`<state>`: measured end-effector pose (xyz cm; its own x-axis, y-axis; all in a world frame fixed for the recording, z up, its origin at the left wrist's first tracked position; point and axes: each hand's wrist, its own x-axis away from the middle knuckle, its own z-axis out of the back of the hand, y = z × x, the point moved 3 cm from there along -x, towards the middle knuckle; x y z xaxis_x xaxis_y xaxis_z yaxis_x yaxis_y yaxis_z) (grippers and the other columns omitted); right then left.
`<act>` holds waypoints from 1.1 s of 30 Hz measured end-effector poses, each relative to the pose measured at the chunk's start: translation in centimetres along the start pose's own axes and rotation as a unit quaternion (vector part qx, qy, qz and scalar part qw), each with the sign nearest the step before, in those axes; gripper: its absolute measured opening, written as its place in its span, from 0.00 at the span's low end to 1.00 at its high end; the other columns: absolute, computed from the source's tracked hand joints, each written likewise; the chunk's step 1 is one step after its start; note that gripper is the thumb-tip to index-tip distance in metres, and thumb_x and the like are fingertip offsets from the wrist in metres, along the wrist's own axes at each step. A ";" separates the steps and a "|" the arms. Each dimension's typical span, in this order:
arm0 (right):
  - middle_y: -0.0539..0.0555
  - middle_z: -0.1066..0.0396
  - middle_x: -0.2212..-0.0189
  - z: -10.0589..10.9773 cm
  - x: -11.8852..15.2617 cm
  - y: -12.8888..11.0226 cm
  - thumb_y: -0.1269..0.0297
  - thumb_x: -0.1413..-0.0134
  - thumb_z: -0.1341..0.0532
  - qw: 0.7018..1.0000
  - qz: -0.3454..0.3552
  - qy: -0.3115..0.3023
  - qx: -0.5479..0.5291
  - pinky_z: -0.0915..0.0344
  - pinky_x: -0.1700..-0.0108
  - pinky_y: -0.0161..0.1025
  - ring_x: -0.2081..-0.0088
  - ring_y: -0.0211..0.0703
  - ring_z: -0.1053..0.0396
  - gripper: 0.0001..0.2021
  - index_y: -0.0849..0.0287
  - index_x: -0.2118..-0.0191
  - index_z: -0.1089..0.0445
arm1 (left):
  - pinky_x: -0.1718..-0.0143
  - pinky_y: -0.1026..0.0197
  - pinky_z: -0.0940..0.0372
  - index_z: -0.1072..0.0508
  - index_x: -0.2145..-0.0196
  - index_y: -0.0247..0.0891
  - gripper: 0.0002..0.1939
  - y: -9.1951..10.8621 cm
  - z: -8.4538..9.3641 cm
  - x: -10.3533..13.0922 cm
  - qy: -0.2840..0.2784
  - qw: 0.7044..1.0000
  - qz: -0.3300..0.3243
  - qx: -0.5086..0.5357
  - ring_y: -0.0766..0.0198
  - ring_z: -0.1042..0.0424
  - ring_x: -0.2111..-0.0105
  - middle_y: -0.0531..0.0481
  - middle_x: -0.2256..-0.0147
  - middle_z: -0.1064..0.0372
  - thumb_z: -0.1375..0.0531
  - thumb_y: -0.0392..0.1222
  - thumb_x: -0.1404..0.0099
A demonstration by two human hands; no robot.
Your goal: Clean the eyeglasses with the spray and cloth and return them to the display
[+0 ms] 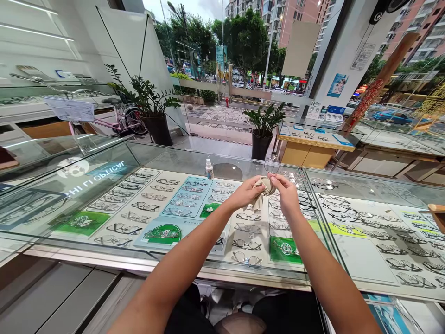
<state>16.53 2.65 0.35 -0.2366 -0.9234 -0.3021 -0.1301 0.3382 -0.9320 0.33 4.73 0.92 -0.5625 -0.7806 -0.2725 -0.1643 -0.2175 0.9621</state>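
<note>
Above the glass counter, my left hand (246, 192) is closed on a beige cleaning cloth (257, 204). The cloth is bunched around part of a pair of thin-framed eyeglasses (272, 165). One round rim of these glasses shows above the cloth; the rest is hidden by it and by the fingers. Close beside it, my right hand (285, 189) pinches the frame between thumb and fingers. A small white spray bottle (209, 170) stands upright on the counter, left of and beyond my hands.
The glass display counter (167, 155) holds rows of eyeglasses (145, 207) and green display cards (163, 234). Another glass case (368, 260) adjoins it at right. Beyond are potted plants (261, 134), a pink bicycle (111, 116) and a wooden cabinet (306, 153) before the window.
</note>
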 end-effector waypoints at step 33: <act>0.53 0.20 0.63 -0.7 0.2 1.0 0.52 0.56 0.23 0.983 -0.111 -0.059 -0.134 0.29 0.56 0.38 0.62 0.41 0.26 0.16 0.55 0.63 0.17 | 0.64 0.62 0.40 0.25 0.60 0.33 0.26 -1.5 -0.5 -0.7 0.073 0.997 -0.015 -0.015 0.65 0.34 0.68 0.50 0.68 0.30 0.35 0.63 0.35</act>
<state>15.69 2.92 -0.46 -0.0618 -0.9893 -0.1322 -0.4179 0.1459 -0.8967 1.38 5.34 -0.33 -0.4333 -0.8503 -0.2987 -0.1532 -0.2571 0.9542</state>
